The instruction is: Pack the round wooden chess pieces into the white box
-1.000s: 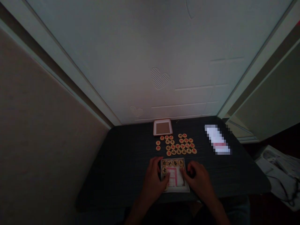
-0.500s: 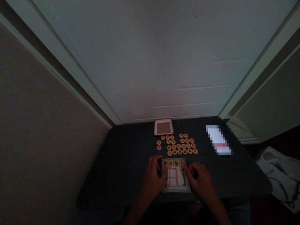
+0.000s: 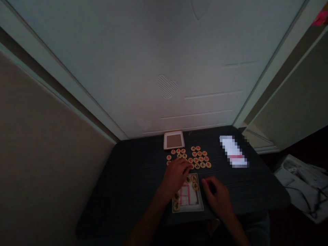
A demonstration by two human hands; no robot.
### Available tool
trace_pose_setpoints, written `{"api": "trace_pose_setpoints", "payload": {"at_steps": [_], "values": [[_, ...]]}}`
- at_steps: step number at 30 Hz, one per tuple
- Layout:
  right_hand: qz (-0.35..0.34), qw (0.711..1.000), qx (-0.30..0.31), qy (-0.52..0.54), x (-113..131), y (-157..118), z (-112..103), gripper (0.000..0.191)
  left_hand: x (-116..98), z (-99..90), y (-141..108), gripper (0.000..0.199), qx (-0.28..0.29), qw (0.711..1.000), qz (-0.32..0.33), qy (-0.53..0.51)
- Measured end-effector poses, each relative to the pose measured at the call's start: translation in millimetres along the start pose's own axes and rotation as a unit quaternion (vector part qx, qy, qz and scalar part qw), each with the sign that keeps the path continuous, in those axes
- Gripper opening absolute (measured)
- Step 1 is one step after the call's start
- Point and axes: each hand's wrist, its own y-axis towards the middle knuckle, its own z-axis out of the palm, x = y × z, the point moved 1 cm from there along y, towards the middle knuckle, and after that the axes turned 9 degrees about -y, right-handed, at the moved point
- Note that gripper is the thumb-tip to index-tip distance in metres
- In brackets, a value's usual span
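Note:
A shallow white box [image 3: 201,207] near the table's front edge holds several round wooden pieces with dark characters along its left, back and right sides, around a pink-lined bottom. Behind it, more round pieces [image 3: 199,153] with red or dark characters lie in loose rows. My left hand [image 3: 177,174] reaches over the box's back left corner, its fingertips closed at the nearest row; what they hold, if anything, is hidden. Just right of the box, my right hand [image 3: 216,196] is curled, thumb and fingers together, with nothing visible in it.
A pinkish lid or tray [image 3: 165,141] rests at the back of the dark table [image 3: 123,184], against a white panel with embossed hearts. A pixelated pale object [image 3: 233,150] lies at the right. Beyond the table's right side is a white container [image 3: 289,177] with cables.
My left hand has moved from the box's left side up and forward to the loose pieces. My right hand has come off the box's right edge. The camera view has shifted slightly.

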Motion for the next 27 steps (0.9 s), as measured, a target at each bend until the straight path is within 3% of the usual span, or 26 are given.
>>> {"api": "trace_pose_setpoints", "payload": {"at_steps": [4,8,17,27], "values": [[0.005,1.0,-0.004,0.008,0.3,0.3,0.5,0.034,0.9,4.7,13.7,0.012,0.024,0.999,0.02,0.027],[0.006,1.0,-0.001,0.017,0.1,0.6,0.8,0.034,-0.9,6.0,18.6,0.004,0.014,0.998,-0.005,0.057],[0.006,1.0,0.008,0.02,-0.2,0.9,-0.4,0.034,-8.1,6.3,20.2,0.005,0.034,0.996,-0.034,0.075],[0.002,1.0,0.003,0.016,0.2,0.4,-0.3,0.035,-7.5,10.0,19.1,0.003,0.016,0.995,-0.044,0.087]]}}
